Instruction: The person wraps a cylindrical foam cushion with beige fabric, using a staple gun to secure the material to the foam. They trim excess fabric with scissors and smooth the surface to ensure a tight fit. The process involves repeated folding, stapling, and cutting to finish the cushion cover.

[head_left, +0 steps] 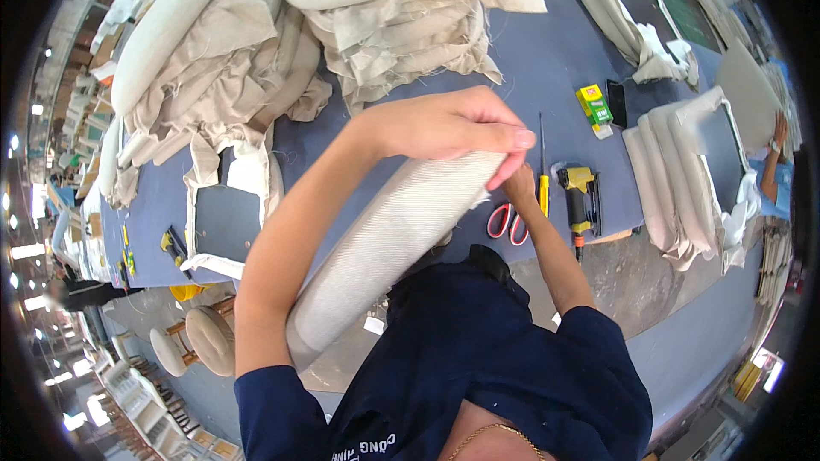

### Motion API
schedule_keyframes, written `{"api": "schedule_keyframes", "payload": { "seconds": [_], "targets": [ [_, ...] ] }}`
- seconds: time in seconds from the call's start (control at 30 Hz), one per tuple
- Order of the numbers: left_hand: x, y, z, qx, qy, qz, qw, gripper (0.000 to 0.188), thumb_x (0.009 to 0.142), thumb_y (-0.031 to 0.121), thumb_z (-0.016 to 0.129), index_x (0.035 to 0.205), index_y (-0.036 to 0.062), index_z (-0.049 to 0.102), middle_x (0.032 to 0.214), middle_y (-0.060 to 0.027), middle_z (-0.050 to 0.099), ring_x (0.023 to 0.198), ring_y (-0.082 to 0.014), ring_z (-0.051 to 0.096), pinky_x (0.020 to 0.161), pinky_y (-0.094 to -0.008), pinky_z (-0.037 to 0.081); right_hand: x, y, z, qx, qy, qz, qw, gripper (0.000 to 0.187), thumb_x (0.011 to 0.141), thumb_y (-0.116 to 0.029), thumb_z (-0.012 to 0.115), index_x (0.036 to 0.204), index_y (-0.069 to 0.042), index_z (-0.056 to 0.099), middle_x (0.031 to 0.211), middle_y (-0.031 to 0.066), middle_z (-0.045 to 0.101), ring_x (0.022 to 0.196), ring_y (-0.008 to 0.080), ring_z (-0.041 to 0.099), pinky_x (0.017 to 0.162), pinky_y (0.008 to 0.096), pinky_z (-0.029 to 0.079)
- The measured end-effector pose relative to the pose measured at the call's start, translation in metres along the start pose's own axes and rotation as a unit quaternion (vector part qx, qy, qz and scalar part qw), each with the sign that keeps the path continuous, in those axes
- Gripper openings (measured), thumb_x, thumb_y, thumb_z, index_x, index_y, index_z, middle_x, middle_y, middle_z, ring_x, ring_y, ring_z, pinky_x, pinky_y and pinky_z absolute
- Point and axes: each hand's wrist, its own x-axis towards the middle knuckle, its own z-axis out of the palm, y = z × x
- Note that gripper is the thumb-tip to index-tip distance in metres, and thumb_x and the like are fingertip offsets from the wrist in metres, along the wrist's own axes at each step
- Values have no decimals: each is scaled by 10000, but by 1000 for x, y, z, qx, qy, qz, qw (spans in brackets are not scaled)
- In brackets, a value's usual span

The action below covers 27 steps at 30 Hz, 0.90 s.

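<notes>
A long cushion (384, 239) covered in beige ribbed fabric stands tilted on its edge against my body, running up from my left elbow. My left forearm wraps round its far side. At its upper right end my left hand (465, 125) bends over the corner, fingers closed on the fabric. Just below, my right hand (518, 185) is closed at the same corner, its fingertips partly hidden behind the left fingers and the cushion. Near the right hand lie red-handled scissors (509, 224), a screwdriver (544, 192) with a yellow handle, and a yellow-and-black staple gun (581, 201).
Piles of beige covered cushions (401, 34) fill the back of the grey-blue table (534, 51). More stacked cushions (675, 171) stand at the right, beside a yellow-green box (594, 109). A second staple gun (175, 249) lies left. Another person's arm (776, 149) shows far right.
</notes>
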Motion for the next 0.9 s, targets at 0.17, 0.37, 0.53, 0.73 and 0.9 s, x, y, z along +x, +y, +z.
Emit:
{"api": "schedule_keyframes", "payload": {
  "seconds": [0.17, 0.37, 0.53, 0.73, 0.9],
  "targets": [
    [-5, -10, 10, -59, 57, 20, 996, 756, 1060, 647, 273, 773, 63, 656, 725, -10, 625, 667, -70, 563, 630, -220, 454, 11, 2, -34, 173, 83, -14, 981, 657, 859, -121, 645, 1460, -2, 407, 818, 161, 721, 704, 374, 702, 665, 453, 556],
    [7, -21, 17, -184, 0, 3, 983, 797, 1042, 678, 225, 857, 52, 683, 767, -19, 647, 677, -75, 595, 663, -216, 474, -36, -9, -191, 511, 100, 228, 823, 505, 927, -68, 578, 1408, 59, 488, 829, 116, 730, 713, 266, 698, 694, 370, 541],
    [18, -36, 22, -193, 4, 54, 980, 699, 1076, 576, 288, 914, 38, 704, 783, -35, 655, 691, -87, 604, 678, -222, 487, -84, -72, -292, 745, 287, 261, 542, 245, 1011, -170, 633, 1086, 62, 642, 927, 149, 701, 825, 185, 669, 786, 303, 533],
    [8, -42, 9, -138, 6, 152, 979, 674, 1078, 554, 326, 906, 22, 701, 769, -52, 658, 686, -106, 609, 668, -241, 503, -137, -96, -340, 544, 259, 142, 785, 337, 1080, -284, 542, 1042, 35, 646, 880, 88, 657, 810, 119, 601, 684, 262, 443],
    [-1, -45, 4, -156, -2, 171, 973, 660, 1070, 556, 365, 906, 13, 703, 765, -62, 667, 702, -123, 625, 674, -246, 510, -105, -164, -407, 453, 300, 142, 827, 300, 1039, -223, 566, 1128, 35, 690, 954, 36, 583, 834, 123, 510, 764, 293, 406]
  ]
}}
